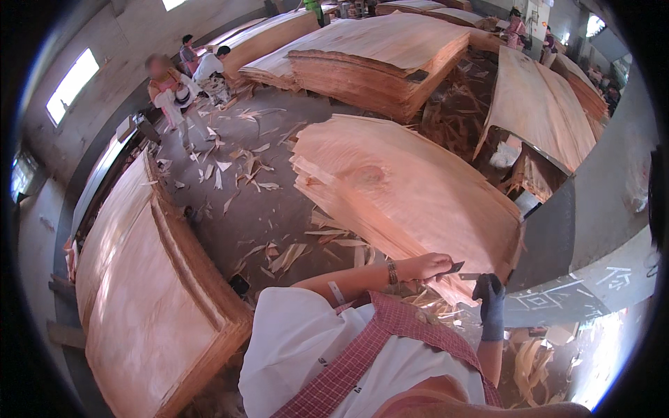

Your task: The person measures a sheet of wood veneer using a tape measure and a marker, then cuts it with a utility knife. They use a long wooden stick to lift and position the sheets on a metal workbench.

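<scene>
My bare left hand (426, 267) is closed beside the near edge of a veneer stack (411, 174). A small dark flat piece (456, 267) with a slanted end sticks out of its fingers. My right hand (489, 287), in a dark grey glove, is closed a little to the right. From it a thin, narrow, blade-like strip (469, 276) points left toward my left hand. The two pieces are close together; I cannot tell whether they touch. The stack's sheets are pale orange wood, ragged along the left side, with a round knot on top.
Another veneer stack (150, 299) stands at left. A larger stack (376, 63) lies beyond, and more sheets (533, 111) sit at right. Veneer scraps (286, 258) litter the floor. A grey metal surface (557, 299) is beside my right hand. Several people (167, 90) are farther off.
</scene>
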Motion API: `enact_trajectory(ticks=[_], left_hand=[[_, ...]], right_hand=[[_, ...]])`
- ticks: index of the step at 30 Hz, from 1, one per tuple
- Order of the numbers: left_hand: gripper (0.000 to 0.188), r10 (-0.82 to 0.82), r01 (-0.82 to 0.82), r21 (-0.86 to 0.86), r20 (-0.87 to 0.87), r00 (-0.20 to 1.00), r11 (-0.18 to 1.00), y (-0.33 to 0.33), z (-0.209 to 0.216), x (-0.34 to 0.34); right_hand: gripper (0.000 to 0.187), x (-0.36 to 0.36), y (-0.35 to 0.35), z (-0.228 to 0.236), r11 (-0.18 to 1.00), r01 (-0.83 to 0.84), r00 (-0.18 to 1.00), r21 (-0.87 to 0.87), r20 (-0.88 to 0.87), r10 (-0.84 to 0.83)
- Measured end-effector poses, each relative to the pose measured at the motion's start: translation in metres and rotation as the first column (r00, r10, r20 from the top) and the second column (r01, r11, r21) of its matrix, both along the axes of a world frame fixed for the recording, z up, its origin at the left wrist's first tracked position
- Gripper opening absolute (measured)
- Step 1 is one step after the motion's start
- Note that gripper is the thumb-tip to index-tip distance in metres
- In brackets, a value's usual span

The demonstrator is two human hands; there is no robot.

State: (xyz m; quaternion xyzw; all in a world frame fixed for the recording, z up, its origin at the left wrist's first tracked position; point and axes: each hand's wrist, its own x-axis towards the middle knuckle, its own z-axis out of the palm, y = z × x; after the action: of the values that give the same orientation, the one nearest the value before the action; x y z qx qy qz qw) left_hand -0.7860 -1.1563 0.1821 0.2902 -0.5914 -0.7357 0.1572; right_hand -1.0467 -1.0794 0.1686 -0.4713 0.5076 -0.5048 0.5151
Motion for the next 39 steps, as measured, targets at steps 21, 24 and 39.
enact_trajectory(ticks=[21,24,39], left_hand=[[0.027,0.037,0.043,0.261,-0.295,0.955,0.964,-0.012,0.020,0.010],[0.027,0.046,0.042,0.290,-0.288,0.957,0.956,-0.011,0.020,0.013],[0.039,0.028,0.005,0.160,-0.200,0.979,0.987,-0.016,0.056,0.003]], right_hand=[[0.026,0.022,-0.031,0.035,0.999,0.031,0.999,-0.036,-0.018,-0.031],[0.027,0.024,-0.030,0.036,0.998,0.043,0.998,-0.043,-0.038,-0.045],[0.020,0.004,-0.038,0.063,0.991,0.032,0.993,-0.126,-0.105,-0.046]])
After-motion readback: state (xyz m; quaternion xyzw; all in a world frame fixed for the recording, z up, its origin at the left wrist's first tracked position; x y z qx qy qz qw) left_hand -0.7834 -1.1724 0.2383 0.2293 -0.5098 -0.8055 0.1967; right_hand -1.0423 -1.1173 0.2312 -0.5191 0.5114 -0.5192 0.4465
